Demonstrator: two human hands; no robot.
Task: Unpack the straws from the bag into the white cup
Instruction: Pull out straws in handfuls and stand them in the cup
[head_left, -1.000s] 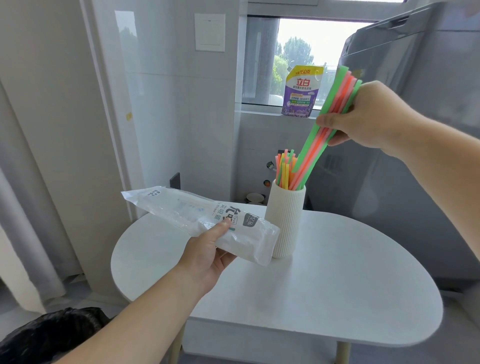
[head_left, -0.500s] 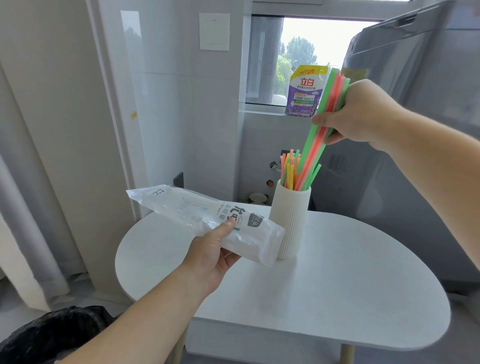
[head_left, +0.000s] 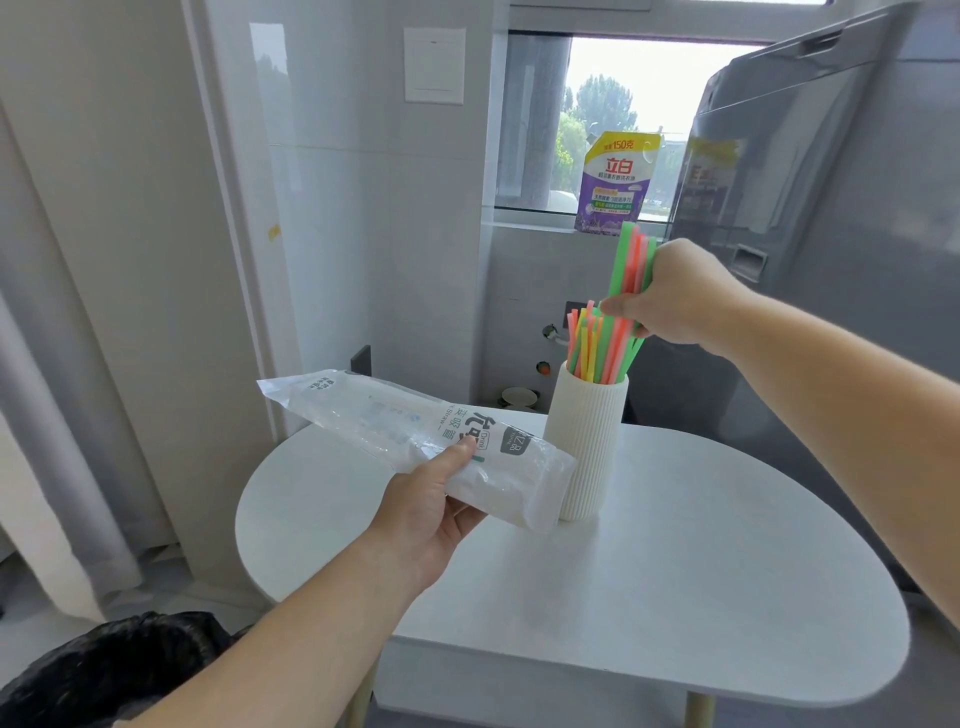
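Note:
A ribbed white cup (head_left: 587, 447) stands upright on the white table (head_left: 675, 561), with several green, pink and yellow straws (head_left: 589, 348) sticking out of it. My right hand (head_left: 675, 296) grips a bunch of green and pink straws (head_left: 631, 260) just above the cup; their lower ends are inside the cup's mouth. My left hand (head_left: 426, 509) holds a clear plastic straw bag (head_left: 415, 436) by its middle, tilted, with its lower right end touching or just in front of the cup's side. No straws show inside the bag.
A black-lined bin (head_left: 104, 670) sits at the lower left by the table. A purple detergent pouch (head_left: 613, 187) stands on the window sill behind the cup. A grey appliance (head_left: 831, 234) fills the right side.
My right hand has come down toward the cup, pushing the straw bunch deeper into it. The bag in my left hand has hardly moved.

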